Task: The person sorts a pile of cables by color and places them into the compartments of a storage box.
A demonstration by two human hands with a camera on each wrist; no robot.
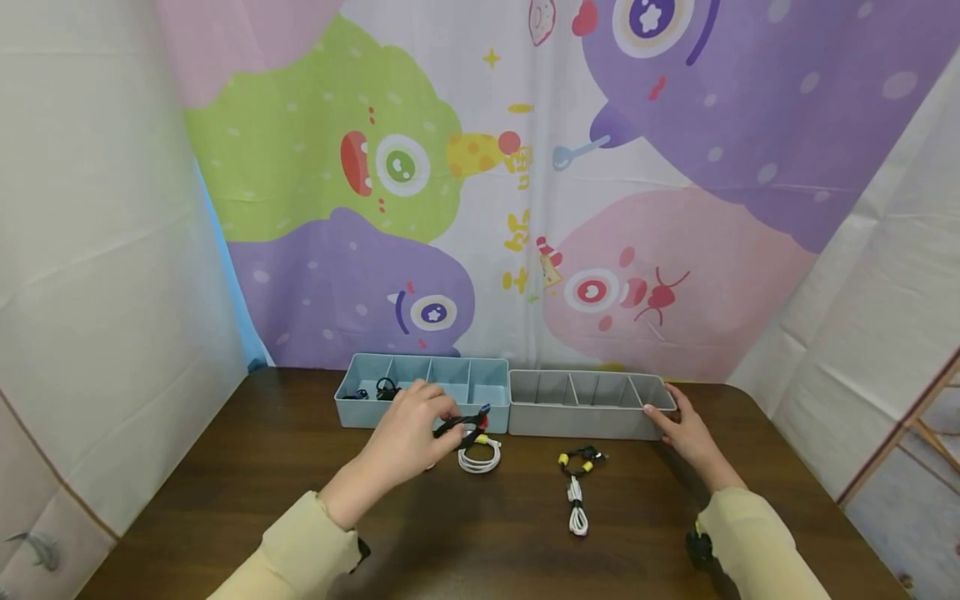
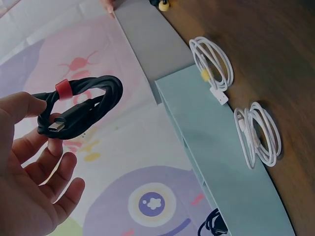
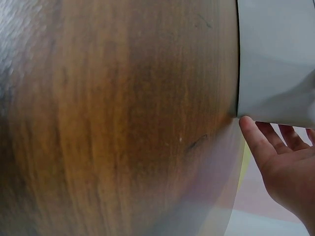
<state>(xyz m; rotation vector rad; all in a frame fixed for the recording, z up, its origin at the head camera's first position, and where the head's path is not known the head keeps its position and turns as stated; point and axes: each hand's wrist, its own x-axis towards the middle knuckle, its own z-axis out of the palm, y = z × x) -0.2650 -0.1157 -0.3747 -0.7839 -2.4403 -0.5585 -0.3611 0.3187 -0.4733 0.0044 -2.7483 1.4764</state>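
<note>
My left hand (image 1: 408, 429) pinches a coiled black cable (image 2: 112, 96) between thumb and fingers, in the air before the blue divided box (image 1: 420, 417). A red strap (image 2: 64, 89) wraps that coil, and a USB-type plug shows within it. Black cables (image 1: 386, 389) lie in the left compartments of the blue box; my hand hides part of its front. At the right end of the grey divided box (image 1: 585, 423), my right hand (image 1: 690, 433) touches the corner with extended fingers, holding nothing up.
Two white coiled cables (image 2: 216, 66) lie on the brown table (image 1: 495, 550) before the blue box, one mostly hidden in the head view. Before the grey box are a black cable with yellow ties (image 1: 577, 461) and a white bundled cable (image 1: 577, 508). A cartoon curtain (image 1: 510, 333) hangs behind.
</note>
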